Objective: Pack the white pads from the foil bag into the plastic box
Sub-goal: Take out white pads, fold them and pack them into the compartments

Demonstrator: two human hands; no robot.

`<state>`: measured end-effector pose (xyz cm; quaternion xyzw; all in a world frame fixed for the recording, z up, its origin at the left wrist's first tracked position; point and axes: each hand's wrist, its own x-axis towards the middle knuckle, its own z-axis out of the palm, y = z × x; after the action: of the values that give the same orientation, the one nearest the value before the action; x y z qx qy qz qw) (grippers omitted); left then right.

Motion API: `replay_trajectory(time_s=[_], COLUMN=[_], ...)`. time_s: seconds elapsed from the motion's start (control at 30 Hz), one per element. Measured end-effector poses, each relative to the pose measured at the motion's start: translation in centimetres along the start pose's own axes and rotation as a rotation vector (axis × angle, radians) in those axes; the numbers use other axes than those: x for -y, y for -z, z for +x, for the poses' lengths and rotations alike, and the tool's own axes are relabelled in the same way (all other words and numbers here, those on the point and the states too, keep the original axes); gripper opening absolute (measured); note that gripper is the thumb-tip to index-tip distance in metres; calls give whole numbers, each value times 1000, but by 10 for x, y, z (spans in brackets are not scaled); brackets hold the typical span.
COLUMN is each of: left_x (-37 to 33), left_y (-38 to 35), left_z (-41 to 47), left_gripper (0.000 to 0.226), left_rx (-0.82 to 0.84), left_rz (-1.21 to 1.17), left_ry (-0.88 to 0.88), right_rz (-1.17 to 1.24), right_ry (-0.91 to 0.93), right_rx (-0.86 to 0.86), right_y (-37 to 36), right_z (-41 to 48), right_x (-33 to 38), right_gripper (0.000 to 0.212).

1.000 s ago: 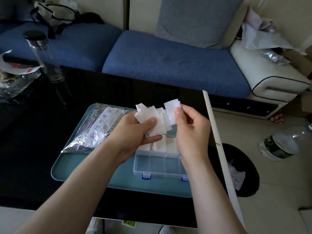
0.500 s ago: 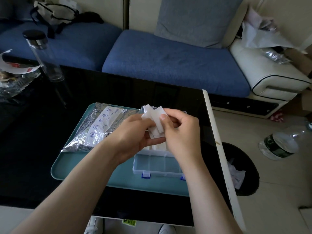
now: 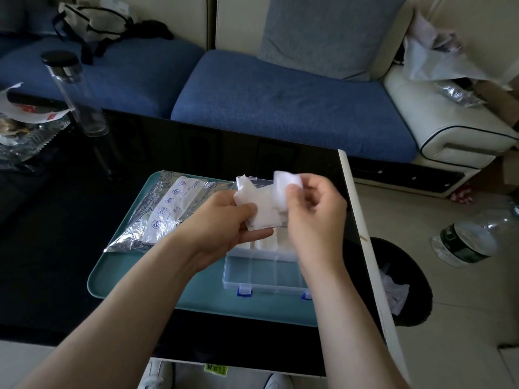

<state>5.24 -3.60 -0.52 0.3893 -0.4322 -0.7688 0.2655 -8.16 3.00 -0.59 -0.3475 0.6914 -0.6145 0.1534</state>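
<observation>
1. Pads: a stack of thin white square pads (image 3: 264, 217) sits in the left hand (image 3: 222, 223), thumb on top and fingers curled beneath. The right hand (image 3: 314, 217) pinches a single white pad (image 3: 285, 182) by its edge between thumb and forefinger, just beside the stack and above the box.
2. The clear plastic box (image 3: 264, 279) lies open on the flat teal tray (image 3: 118, 276). Its far compartments hold pads; the near ones look bare. The crinkled silver foil bag (image 3: 157, 214) lies to its left.
3. Handling, as a judgement: the pads look light, soft and floppy and may cling together. A gentle pinch at one edge should separate one; squeezing would crease it.
4. Room: the dividers are thin and the compartments narrow, so a pad probably needs squaring first. The tray sits near the right edge of the black table (image 3: 56, 248), with a black bin (image 3: 407, 265) below.
</observation>
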Motion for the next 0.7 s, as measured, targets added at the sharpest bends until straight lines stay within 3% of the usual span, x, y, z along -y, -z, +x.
replay_trajectory(time_s=[0.13, 0.33, 0.57, 0.7], left_x=[-2, -6, -1, 2], left_y=[2, 0, 2, 3], left_z=[1, 1, 3, 6], left_gripper=[24, 29, 38, 37], left_rx=[-34, -74, 81, 91], left_rz=[-76, -196, -58, -29], left_ry=[19, 34, 11, -23], right_rz=[105, -23, -222, -206], right_ry=[-75, -53, 43, 103], right_rx=[-55, 203, 134, 116], right_y=[9, 3, -4, -4], right_z=[4, -4, -6, -7], right_x=[4, 4, 2, 5], right_gripper=[20, 15, 36, 22])
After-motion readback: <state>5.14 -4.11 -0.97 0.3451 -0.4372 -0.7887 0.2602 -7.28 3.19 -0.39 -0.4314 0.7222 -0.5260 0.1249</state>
